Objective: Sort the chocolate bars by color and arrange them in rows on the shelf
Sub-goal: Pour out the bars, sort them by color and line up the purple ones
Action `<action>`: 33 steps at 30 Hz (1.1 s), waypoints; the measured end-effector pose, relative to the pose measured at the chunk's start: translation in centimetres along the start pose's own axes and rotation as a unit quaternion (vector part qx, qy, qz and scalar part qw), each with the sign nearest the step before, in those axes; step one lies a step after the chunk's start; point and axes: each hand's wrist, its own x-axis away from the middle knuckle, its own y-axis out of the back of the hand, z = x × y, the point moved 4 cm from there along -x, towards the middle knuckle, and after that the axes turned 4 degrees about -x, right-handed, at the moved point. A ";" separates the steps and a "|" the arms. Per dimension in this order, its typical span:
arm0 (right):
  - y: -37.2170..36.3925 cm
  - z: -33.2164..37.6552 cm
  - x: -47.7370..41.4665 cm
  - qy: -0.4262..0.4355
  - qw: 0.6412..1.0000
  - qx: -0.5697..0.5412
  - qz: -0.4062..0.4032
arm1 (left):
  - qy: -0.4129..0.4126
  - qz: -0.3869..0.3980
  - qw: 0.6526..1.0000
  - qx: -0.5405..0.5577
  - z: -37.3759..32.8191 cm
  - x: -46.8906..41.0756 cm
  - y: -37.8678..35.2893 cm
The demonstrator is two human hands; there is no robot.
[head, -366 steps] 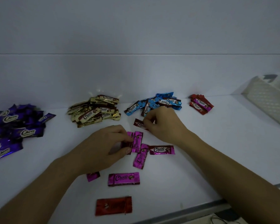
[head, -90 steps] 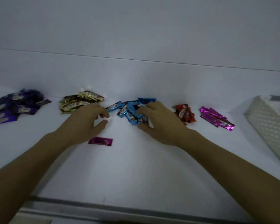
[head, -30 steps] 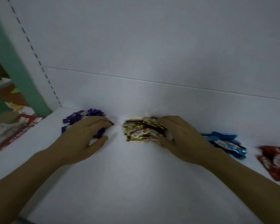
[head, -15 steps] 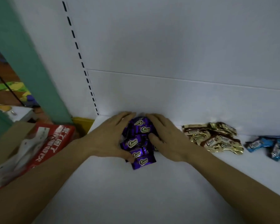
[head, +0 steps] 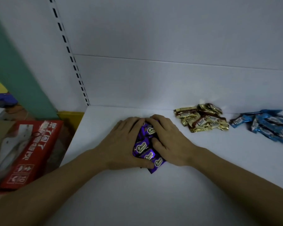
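A pile of purple Choco bars (head: 144, 147) lies on the white shelf (head: 153, 201) near its left end. My left hand (head: 121, 144) presses against the pile's left side, thumb along its near end. My right hand (head: 168, 141) presses from the right, with fingers laid over the top bars. The fingertips of both hands meet at the far end of the pile. To the right lies a pile of gold bars (head: 203, 119), and further right a pile of blue bars (head: 265, 124), cut by the frame edge.
The shelf's back wall stands just behind the piles, with a slotted upright (head: 72, 59) at the left corner. Past the shelf's left edge sit a red carton (head: 28, 154), a yellow bin (head: 70, 116) and a green post (head: 20, 70).
My hands left the gold pile and moved left to the purple pile. Over the last half second they have closed in on both sides, and the pile is narrower.
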 end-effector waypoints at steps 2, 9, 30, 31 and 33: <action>0.4 0.1 1.9 0.003 1.000 -0.002 0.006 | -0.001 -0.006 1.000 0.001 -1.8 0.7 -0.4; 2.2 -0.1 7.0 0.003 0.999 -0.043 0.019 | -0.026 0.028 0.998 0.039 -5.6 2.1 -0.5; 5.0 -1.3 4.7 0.105 0.992 -0.017 -0.074 | 0.063 -0.046 0.995 0.053 -0.7 2.6 2.0; 4.8 -1.4 4.8 0.106 0.991 -0.017 -0.077 | 0.064 -0.050 0.995 0.056 -0.8 2.5 1.9; 4.8 -1.3 5.0 0.106 0.990 -0.037 -0.086 | 0.064 -0.059 0.994 0.060 -0.9 2.3 1.9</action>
